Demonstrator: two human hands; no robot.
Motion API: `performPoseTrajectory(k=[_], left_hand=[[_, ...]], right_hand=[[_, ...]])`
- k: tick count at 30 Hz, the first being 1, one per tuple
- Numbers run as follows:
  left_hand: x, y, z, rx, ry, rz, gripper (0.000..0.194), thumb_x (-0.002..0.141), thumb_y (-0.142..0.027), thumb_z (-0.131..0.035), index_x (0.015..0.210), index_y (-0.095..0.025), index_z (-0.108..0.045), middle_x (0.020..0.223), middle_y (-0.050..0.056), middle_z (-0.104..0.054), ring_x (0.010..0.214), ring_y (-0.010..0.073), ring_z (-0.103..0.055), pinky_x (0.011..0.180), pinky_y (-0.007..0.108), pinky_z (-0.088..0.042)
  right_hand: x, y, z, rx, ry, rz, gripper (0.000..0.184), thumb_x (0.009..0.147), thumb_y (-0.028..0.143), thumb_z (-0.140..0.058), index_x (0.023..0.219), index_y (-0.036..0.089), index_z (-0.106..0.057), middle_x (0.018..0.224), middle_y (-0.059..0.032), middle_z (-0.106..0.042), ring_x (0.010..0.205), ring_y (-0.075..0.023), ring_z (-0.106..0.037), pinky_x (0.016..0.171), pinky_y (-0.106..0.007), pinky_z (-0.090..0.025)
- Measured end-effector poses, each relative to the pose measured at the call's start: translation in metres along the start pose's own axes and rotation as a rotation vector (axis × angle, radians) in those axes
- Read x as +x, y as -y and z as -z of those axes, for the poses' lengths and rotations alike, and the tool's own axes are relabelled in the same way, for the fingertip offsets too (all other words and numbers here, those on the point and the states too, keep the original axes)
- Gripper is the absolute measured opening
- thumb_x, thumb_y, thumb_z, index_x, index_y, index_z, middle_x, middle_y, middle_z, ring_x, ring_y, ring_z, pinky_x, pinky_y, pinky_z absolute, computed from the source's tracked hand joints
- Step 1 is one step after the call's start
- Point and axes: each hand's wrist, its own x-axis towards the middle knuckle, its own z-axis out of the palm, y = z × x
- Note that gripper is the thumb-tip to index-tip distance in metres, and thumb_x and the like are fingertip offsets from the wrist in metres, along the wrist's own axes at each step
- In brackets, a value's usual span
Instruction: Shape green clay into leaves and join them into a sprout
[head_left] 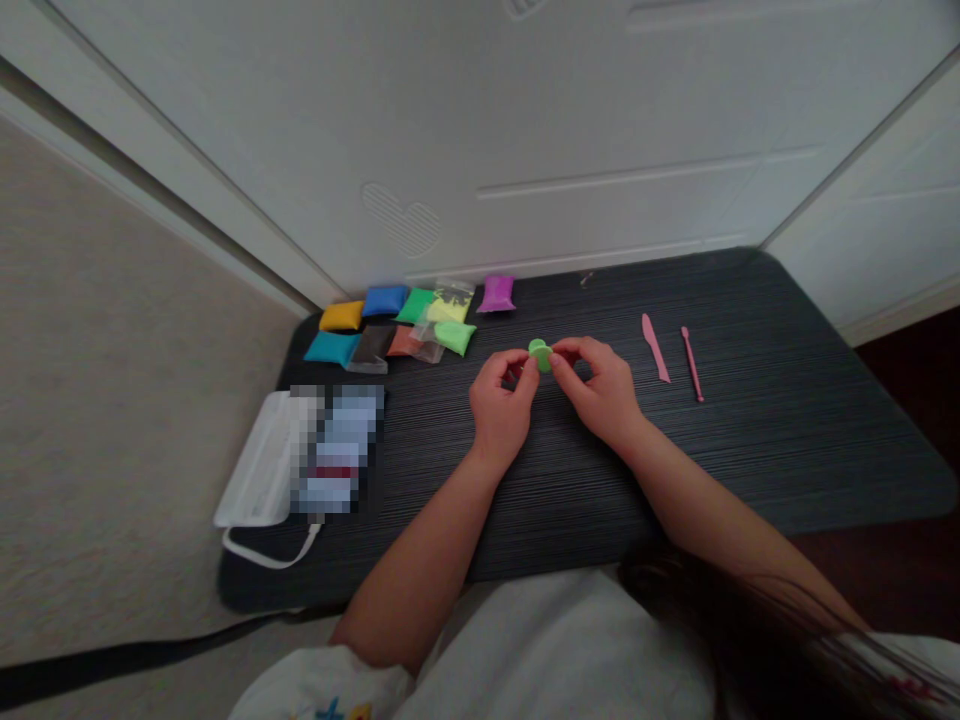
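Both my hands meet over the middle of the dark table (pixel 750 420). Between their fingertips is a small flat green piece of clay (pixel 539 354). My left hand (pixel 501 405) pinches it from the left, and a bit of red shows under its fingers. My right hand (pixel 598 390) pinches it from the right with thumb and forefinger. Both hands are closed in a pinch.
Several coloured clay packets (pixel 405 325) lie at the table's far left, with a purple packet (pixel 496 293) nearby. Two pink modelling tools (pixel 655 347) (pixel 691 363) lie to the right. A white case (pixel 259 465) sits at the front left. White doors (pixel 480 150) stand behind.
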Motion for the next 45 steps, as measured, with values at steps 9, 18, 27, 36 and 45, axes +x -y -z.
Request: performPoseTrajectory(k=[9,18,27,36,45], left_hand=[[0.0000,-0.0032,0.0013,0.021,0.015,-0.055,0.013,0.075,-0.029,-0.054,0.082,-0.019,-0.057,0.076,0.001,-0.058,0.065,0.0097,-0.050,0.063,0.024,-0.041],[0.0020,-0.0051,0.0039,0.047,0.008,-0.111,0.011,0.076,-0.027,-0.054,0.080,-0.019,-0.059,0.075,0.000,-0.059,0.065,0.0093,-0.050,0.063,0.023,-0.041],[0.0031,-0.0054,0.0052,0.034,0.006,-0.132,0.011,0.076,-0.027,-0.054,0.080,-0.019,-0.061,0.077,0.001,-0.060,0.067,0.0099,-0.051,0.065,0.024,-0.043],[0.0039,-0.0060,0.0058,0.039,0.016,-0.153,0.011,0.076,-0.026,-0.054,0.081,-0.019,-0.060,0.077,0.001,-0.060,0.067,0.0097,-0.051,0.065,0.024,-0.043],[0.0026,-0.0045,0.0042,0.049,0.094,-0.173,0.015,0.076,-0.024,-0.054,0.089,-0.019,-0.059,0.081,0.001,-0.060,0.070,0.0101,-0.051,0.067,0.024,-0.042]], right_hand=[[-0.0005,-0.0004,-0.0015,-0.066,0.005,0.016,0.010,0.079,0.026,-0.050,0.081,0.020,-0.057,0.074,-0.0007,-0.062,0.070,-0.0151,-0.055,0.069,-0.030,-0.038],[-0.0002,0.0010,0.0001,-0.080,0.016,0.027,0.009,0.079,0.025,-0.050,0.080,0.019,-0.057,0.072,-0.0002,-0.061,0.069,-0.0140,-0.054,0.070,-0.028,-0.037],[-0.0005,0.0002,-0.0006,-0.084,0.016,0.032,0.009,0.078,0.027,-0.049,0.078,0.020,-0.056,0.071,-0.0002,-0.060,0.069,-0.0149,-0.054,0.070,-0.030,-0.036],[-0.0010,0.0000,-0.0005,-0.086,0.038,0.046,0.009,0.078,0.027,-0.050,0.078,0.021,-0.056,0.070,-0.0004,-0.060,0.068,-0.0154,-0.054,0.071,-0.031,-0.037],[0.0000,0.0000,0.0020,0.072,0.055,0.029,0.013,0.080,0.024,-0.048,0.089,0.022,-0.057,0.082,-0.0019,-0.061,0.076,-0.0150,-0.055,0.073,-0.031,-0.042]])
